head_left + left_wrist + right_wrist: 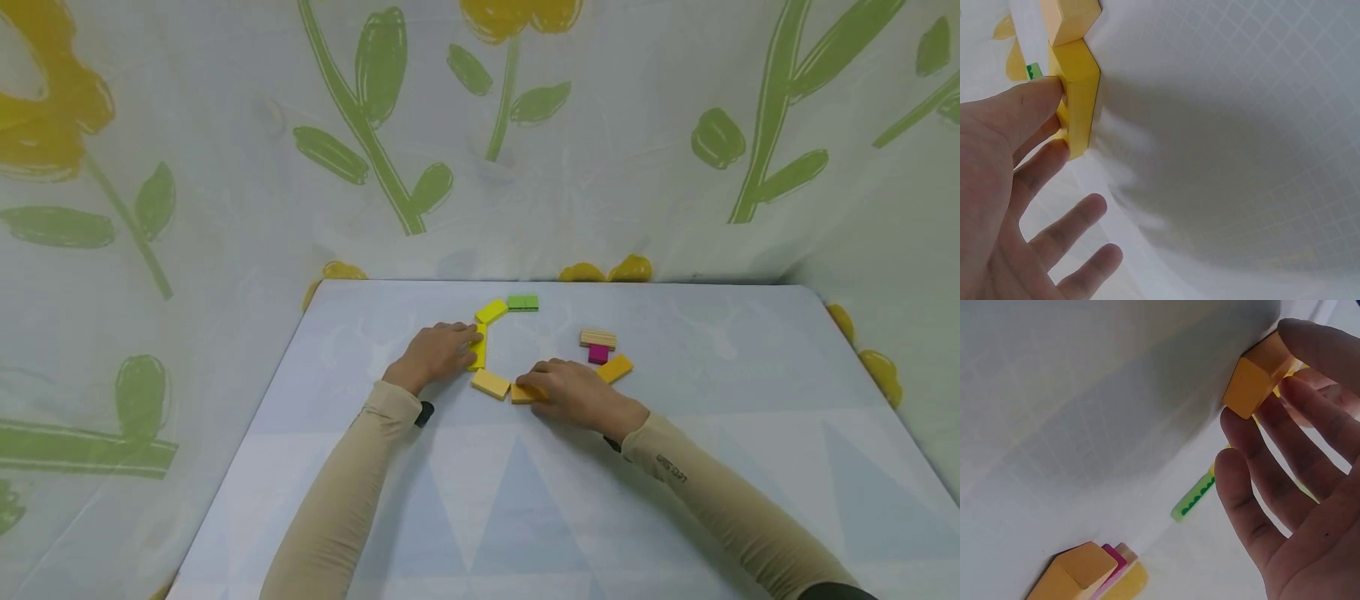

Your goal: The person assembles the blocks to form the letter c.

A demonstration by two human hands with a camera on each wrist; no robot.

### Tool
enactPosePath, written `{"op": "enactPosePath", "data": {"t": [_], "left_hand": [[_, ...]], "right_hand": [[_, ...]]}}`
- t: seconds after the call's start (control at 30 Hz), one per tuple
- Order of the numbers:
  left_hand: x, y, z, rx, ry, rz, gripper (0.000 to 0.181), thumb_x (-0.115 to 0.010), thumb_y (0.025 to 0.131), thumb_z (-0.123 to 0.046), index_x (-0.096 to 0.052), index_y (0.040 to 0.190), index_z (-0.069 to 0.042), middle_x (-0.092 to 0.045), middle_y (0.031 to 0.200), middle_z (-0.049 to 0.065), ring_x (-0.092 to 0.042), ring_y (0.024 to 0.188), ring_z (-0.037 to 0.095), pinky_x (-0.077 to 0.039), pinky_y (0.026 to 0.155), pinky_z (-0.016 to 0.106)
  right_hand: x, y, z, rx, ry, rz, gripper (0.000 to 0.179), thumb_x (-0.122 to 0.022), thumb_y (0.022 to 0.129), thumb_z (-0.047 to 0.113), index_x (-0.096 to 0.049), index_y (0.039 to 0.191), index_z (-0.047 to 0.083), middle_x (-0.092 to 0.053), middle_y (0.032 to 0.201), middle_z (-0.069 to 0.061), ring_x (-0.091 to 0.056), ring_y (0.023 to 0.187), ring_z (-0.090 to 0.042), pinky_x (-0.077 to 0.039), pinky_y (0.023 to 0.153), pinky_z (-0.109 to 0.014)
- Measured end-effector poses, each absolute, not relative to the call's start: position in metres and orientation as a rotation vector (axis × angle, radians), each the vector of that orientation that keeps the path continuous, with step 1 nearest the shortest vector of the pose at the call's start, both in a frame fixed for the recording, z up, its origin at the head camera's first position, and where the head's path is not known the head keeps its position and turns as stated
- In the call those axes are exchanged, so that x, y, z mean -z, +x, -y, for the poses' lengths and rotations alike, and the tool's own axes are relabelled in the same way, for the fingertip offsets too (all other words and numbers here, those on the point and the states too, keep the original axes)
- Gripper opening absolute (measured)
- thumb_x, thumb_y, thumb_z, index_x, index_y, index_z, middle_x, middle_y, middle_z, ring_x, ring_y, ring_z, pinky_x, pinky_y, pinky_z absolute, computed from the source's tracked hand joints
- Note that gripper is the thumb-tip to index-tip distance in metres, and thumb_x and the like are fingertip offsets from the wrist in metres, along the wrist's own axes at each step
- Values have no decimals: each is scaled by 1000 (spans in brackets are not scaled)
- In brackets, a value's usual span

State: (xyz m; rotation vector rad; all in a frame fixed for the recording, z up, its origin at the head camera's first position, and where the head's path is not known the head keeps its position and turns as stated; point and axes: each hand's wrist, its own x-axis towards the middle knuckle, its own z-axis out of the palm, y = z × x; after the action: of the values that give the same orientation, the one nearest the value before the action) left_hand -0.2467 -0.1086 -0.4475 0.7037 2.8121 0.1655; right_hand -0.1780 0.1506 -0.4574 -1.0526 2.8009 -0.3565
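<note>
A: Nearest us?
B: Two beige fabric sleeves [337, 500] over one white table [517, 567] printed with pale blue triangles. Eight blocks counted, material uncertain.
A: Right hand [577, 393]?
B: Fingers part-bent, thumb and fingertips pinching one orange rectangular block [1259, 376]; one finger clear. One pale yellow-orange block [491, 384] lies just left of it.
A: Left hand [435, 354]?
B: Thumb and bent fingertips pinch one yellow rectangular block [1082, 94] near the pale one; two fingers spread free.
A: Off right?
B: We note a second orange block [615, 368], one magenta block [598, 354] behind, then one striped wood-toned block [597, 338].
A: Farthest?
B: A second yellow block [492, 312], one green block [523, 303] beside it; past the edge, white cloth [600, 183] with green leaves.
</note>
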Motion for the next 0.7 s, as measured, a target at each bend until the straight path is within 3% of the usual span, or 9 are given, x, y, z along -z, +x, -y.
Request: {"op": "enactPosePath", "data": {"t": [0.23,0.7], "left_hand": [[449,-247,109,-171,707,-2816,46,-54,105,-35,-53,149,-21,-46,156,5,-45,139,31,-39,112,51],[447,-247,109,-170,732,-2819,46,-55,105,-35,-54,148,-20,-48,154,6,-48,137,32,-42,109,51]], "right_hand": [[453,-178,-160,435,-992,-2831,44,-78,91,32,-68,131,18,-68,122,-1,-63,109,-20,-55,92,-36],[444,-178,-184,580,-985,-2970,41,-76,93,25,-67,131,13,-67,124,-5,-65,112,-24,-56,92,-43]]}}
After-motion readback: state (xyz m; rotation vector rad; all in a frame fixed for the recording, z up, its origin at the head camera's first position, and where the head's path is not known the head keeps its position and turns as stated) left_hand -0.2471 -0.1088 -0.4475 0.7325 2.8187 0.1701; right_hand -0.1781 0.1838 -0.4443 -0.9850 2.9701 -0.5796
